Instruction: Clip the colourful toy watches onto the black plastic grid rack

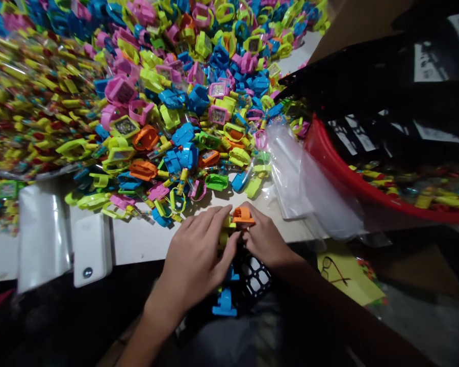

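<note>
Just off the table's front edge, my two hands are close together. My right hand [266, 235] pinches an orange toy watch [243, 215]; its fingertips are partly hidden behind it. Beside it, my left hand [197, 250] curls over yellow toy watches [223, 237], mostly covered by its fingers. Below the hands are a blue toy watch [225, 304] and a black lattice piece [257, 276] with pale openings. A large heap of pink, blue, yellow, green and orange toy watches [183, 135] lies on the table in front of my hands.
Clear plastic bags [290, 178] lie right of the heap, beside a red basin [329, 153] holding small yellow pieces and black packaging. At left are a clear bag [44, 229], a white phone-like device [92, 247] and a mound of wrapped yellow-red pieces [34, 112].
</note>
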{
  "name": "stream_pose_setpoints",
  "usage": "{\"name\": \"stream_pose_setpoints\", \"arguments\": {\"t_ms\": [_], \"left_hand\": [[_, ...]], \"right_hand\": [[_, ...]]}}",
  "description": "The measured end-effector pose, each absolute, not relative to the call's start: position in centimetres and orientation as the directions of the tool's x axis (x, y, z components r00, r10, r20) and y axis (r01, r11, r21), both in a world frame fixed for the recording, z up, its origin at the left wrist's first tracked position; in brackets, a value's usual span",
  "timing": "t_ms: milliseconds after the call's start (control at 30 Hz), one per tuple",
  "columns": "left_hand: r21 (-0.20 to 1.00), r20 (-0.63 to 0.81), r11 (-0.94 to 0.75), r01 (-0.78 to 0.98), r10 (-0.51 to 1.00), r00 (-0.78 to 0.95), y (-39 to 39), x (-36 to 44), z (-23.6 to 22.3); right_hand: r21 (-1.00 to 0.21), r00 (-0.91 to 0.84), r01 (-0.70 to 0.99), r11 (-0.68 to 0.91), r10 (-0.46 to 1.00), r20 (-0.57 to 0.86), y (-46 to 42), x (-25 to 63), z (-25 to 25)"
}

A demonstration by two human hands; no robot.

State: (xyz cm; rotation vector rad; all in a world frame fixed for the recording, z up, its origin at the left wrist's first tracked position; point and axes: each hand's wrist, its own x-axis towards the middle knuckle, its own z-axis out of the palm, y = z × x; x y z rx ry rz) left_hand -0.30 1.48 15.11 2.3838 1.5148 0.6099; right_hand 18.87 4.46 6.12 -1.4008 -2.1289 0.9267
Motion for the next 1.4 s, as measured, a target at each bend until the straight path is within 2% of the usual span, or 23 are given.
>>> {"name": "stream_pose_setpoints", "arguments": {"t_ms": [133,233,433,500,600,667,767,967,1100,1267,1400], "left_hand": [[0.385,0.225,-0.438,0.813,0.898,0.378,1.4,-0.1,15.0],[0.388,0.226,-0.429,0.815,0.902,0.367,1.4,-0.2,15.0],[0.377,0.203,-0.337,0.863,0.939,0.278,2.3,-2.3,14.7],[0.394,0.189,-0.304,0.867,0.95,0.247,2.4,-3.1,14.7],[0.419,0.17,-0.27,0.867,0.961,0.218,2.6,-3.7,14.8],[0.424,0.173,-0.256,0.869,0.964,0.2,2.7,-3.8,14.9],[0.406,0.17,-0.224,0.886,0.971,0.168,3.0,-3.5,14.9],[0.342,0.183,-0.221,0.913,0.969,0.166,3.0,-3.3,15.0],[0.338,0.186,-0.22,0.915,0.969,0.164,3.1,-3.4,14.9],[0.365,0.178,-0.206,0.908,0.973,0.149,3.1,-3.4,14.9],[0.421,0.165,-0.184,0.888,0.978,0.124,3.0,-3.2,15.1]], "right_hand": [[-0.641,-0.429,0.696,0.324,0.903,-0.009,4.3,18.1,6.6],[-0.618,-0.442,0.7,0.357,0.897,0.016,4.7,17.6,6.8],[-0.703,-0.524,0.552,0.448,0.842,0.125,6.9,16.3,7.5],[-0.698,-0.485,0.535,0.476,0.85,0.208,7.7,16.2,7.9],[-0.604,-0.332,0.653,0.457,0.889,0.315,9.3,15.8,8.2],[-0.574,-0.256,0.712,0.404,0.911,0.323,10.4,15.3,8.2],[-0.623,-0.241,0.674,0.397,0.916,0.322,11.6,14.8,8.1],[-0.78,-0.175,0.457,0.428,0.903,0.393,10.8,16.7,8.9],[-0.861,-0.15,0.345,0.374,0.927,0.342,9.2,18.2,9.0],[-0.986,-0.154,0.114,0.119,0.983,0.101,7.0,19.0,7.9],[-0.991,-0.166,0.129,0.026,0.986,0.004,5.5,19.1,7.3]]}}
